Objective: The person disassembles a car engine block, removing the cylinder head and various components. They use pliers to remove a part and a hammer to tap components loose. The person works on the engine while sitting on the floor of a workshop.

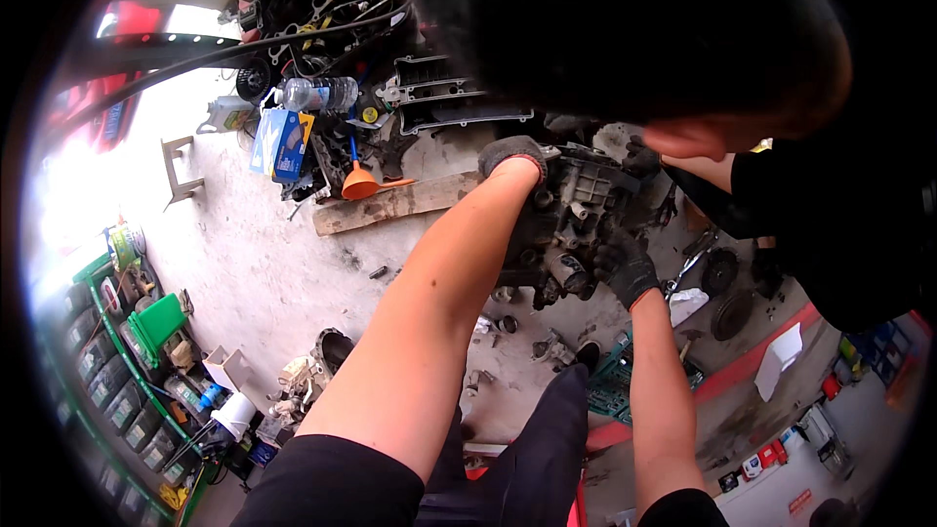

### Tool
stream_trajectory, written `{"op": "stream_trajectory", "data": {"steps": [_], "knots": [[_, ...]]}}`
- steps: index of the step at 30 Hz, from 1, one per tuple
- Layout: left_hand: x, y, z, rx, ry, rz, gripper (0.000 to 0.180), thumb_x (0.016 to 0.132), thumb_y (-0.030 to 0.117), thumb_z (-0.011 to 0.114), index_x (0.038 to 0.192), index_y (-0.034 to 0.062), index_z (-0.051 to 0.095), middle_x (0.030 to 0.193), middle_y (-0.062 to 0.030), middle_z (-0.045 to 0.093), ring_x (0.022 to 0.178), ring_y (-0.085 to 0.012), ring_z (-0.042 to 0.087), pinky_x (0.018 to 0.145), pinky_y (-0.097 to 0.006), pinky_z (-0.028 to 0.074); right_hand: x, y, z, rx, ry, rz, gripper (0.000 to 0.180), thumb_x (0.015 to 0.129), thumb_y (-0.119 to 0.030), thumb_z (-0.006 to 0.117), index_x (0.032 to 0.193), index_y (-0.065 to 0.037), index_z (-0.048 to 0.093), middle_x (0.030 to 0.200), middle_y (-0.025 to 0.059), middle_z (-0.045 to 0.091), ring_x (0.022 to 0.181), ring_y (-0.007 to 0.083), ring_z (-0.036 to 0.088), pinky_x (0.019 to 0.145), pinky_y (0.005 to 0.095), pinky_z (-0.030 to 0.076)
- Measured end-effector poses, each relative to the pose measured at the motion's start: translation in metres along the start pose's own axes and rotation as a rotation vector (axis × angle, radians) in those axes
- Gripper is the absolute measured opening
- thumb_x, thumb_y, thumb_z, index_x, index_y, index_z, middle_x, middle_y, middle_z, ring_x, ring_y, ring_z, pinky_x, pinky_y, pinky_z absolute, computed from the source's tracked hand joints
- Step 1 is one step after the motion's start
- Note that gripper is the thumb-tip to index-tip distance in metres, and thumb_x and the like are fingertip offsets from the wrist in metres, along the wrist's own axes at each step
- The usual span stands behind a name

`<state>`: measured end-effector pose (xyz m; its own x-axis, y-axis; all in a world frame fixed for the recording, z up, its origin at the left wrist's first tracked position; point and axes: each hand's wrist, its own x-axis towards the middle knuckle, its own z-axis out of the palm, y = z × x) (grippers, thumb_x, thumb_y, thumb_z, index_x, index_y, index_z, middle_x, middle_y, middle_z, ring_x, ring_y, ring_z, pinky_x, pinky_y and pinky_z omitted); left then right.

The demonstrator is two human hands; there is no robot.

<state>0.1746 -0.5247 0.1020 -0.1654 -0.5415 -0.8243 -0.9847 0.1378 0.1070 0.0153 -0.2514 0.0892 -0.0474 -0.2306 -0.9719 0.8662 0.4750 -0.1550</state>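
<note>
Grey, greasy metal fills the middle of the head view: an engine block (571, 224) is held up off the concrete floor (264, 273) between two gloved hands. The left hand (512, 158), in a dark glove, is clamped over the block's upper left corner, fingers curled around the edge. The right hand (625, 268), also in a dark glove, is closed on the block's lower right side, so the block sits squarely between the two grips. A second person's head (634, 29) is bent over the block from above, and that person's gloved hand (639, 156) is pressed against the block's upper right. Just left of the left hand, a wooden plank (390, 205) is seen lying on the floor, with an orange funnel (361, 183) touching its far edge. A clear plastic bottle (314, 95) and a blue box (278, 144) are set further back. Green racks of oil cans (107, 351) are lined along the left rim.
</note>
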Motion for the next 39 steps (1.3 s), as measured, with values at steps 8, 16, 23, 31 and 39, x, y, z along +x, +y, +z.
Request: {"op": "stream_trajectory", "data": {"steps": [8,16,23,31,39], "knots": [[-0.002,-0.017,0.006,-0.085,-0.111,0.242,0.070,0.061,0.038,0.083,0.121,0.0042,0.069,0.126,-0.0211,0.067,0.114,-0.0327,0.067,0.095,-0.044,0.055,-0.116,0.086,0.093,-0.129,0.108,0.080,0.022,0.091,-0.031,0.071,0.098,-0.011,0.065,0.080,0.0074,0.067,0.071,0.0232,0.066,0.061,0.0384,0.055],[-0.020,-0.022,-0.012,-0.193,-0.088,0.172,0.074,0.065,0.035,0.083,0.127,0.0008,0.061,0.122,-0.0203,0.068,0.114,-0.0329,0.067,0.095,-0.042,0.055,-0.140,-0.030,0.133,-0.460,0.122,-0.166,0.027,0.093,-0.032,0.068,0.106,-0.009,0.063,0.084,0.0069,0.067,0.070,0.0220,0.067,0.060,0.0368,0.055],[-0.022,-0.017,-0.011,-0.290,-0.066,0.059,0.042,0.083,0.021,0.068,0.122,0.0053,0.068,0.126,-0.0209,0.066,0.116,-0.0348,0.065,0.096,-0.043,0.055,-0.057,-0.039,0.168,-0.510,0.015,0.118,0.026,0.092,-0.034,0.067,0.100,-0.009,0.064,0.084,0.0076,0.067,0.071,0.0229,0.066,0.061,0.0372,0.055],[-0.035,-0.024,-0.024,-0.457,-0.004,-0.011,0.052,0.082,0.030,0.063,0.128,0.0057,0.062,0.125,-0.0221,0.064,0.118,-0.0377,0.061,0.101,-0.046,0.050,-0.019,-0.033,0.225,-0.307,-0.025,0.381,0.054,0.097,-0.053,0.045,0.129,-0.012,0.061,0.126,0.0132,0.066,0.112,0.0317,0.063,0.096,0.0501,0.050],[-0.033,-0.055,-0.006,-0.803,-0.017,0.056,0.052,0.090,0.038,0.054,0.133,0.0098,0.051,0.123,-0.0256,0.060,0.110,-0.0427,0.063,0.095,-0.053,0.051,0.068,-0.035,0.219,-0.189,-0.230,0.533,0.055,0.097,-0.045,0.054,0.141,-0.012,0.053,0.139,0.0124,0.059,0.124,0.0318,0.056,0.107,0.0453,0.045]]}}
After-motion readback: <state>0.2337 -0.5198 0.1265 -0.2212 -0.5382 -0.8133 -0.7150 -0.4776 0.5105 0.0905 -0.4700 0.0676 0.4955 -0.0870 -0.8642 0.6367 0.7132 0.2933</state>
